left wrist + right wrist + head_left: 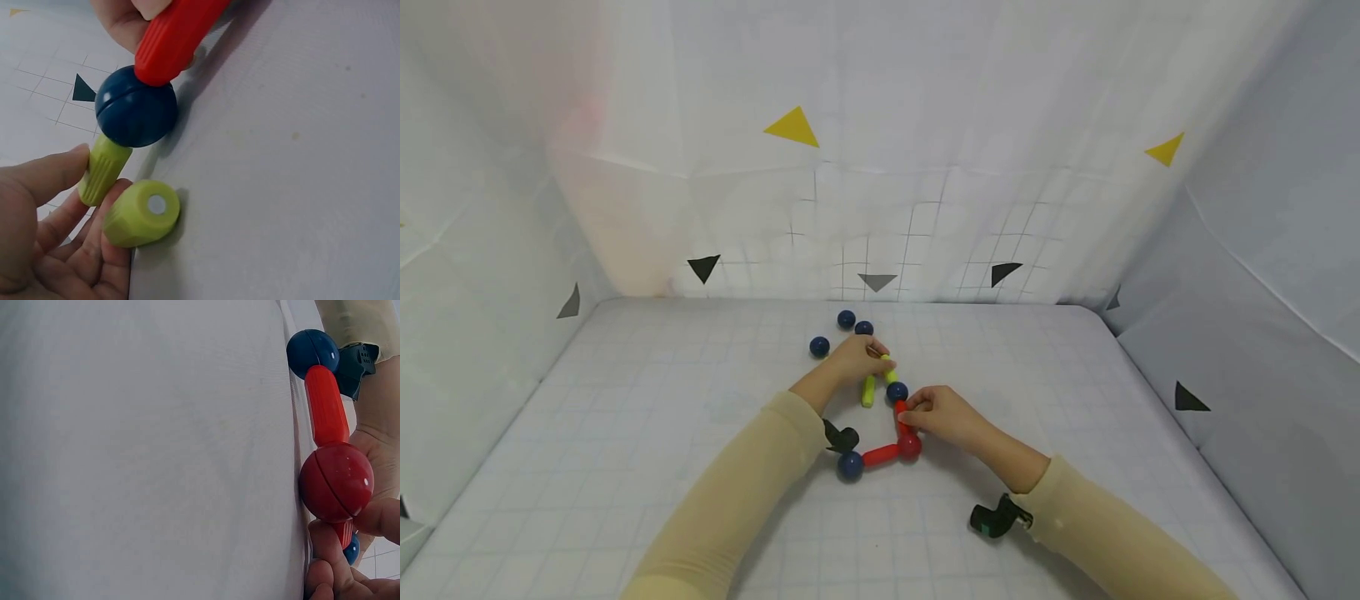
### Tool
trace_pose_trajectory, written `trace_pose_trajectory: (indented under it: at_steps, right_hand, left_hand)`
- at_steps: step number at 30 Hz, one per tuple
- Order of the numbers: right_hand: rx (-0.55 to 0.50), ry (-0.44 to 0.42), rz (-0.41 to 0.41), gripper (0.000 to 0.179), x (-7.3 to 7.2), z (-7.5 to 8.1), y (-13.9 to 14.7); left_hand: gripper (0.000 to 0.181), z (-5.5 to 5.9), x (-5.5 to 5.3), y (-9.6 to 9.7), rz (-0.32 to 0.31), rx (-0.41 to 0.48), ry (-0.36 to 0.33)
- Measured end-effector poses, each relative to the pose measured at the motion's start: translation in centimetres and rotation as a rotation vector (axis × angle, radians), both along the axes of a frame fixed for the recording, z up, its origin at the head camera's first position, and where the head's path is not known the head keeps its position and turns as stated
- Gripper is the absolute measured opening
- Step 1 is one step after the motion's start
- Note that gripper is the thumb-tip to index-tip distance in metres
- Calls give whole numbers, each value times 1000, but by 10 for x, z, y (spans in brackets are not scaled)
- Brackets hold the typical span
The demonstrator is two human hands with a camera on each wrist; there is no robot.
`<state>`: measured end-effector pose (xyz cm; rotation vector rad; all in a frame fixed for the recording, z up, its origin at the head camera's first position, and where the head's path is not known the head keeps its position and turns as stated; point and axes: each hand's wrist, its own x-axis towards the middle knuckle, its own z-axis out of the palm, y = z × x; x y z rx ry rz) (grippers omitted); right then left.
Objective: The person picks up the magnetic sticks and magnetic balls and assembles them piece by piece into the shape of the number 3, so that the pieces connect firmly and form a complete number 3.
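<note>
We see the left hand (853, 358) pinching a yellow-green stick (890, 372) against a blue ball (897, 392) while the right hand (951, 415) pinches the adjoining red stick (902, 410), probably to steady the joint; the chain (880, 456) sits mid-way between the side edges of the counter (700, 375), other blue balls (846, 319) nearer its far edge.

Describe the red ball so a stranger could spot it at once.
On the white table, find two red rods meeting at a corner. The red ball joins them there, and it alone is red; the other balls are dark blue.
</note>
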<state>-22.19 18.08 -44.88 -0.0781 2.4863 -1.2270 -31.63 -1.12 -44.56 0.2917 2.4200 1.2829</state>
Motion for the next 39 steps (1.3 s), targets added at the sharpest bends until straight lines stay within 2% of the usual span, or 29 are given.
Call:
trace_pose_trajectory:
  at_steps: [12,24,33,39]
  right_hand:
    - [1,11,4,25,1,-1,1]
    - [-5,12,2,25,0,-2,-1]
    - [3,5,-11,27,1,-1,-1]
    - [22,-3,-19,28,2,0,-1]
  left_hand:
    - [30,2,2,0,-8,-16,14]
    - [28,3,3,-3,29,-9,17]
    - [32,14,12,-13,64,11,80]
    - [28,13,12,-24,105,52,147]
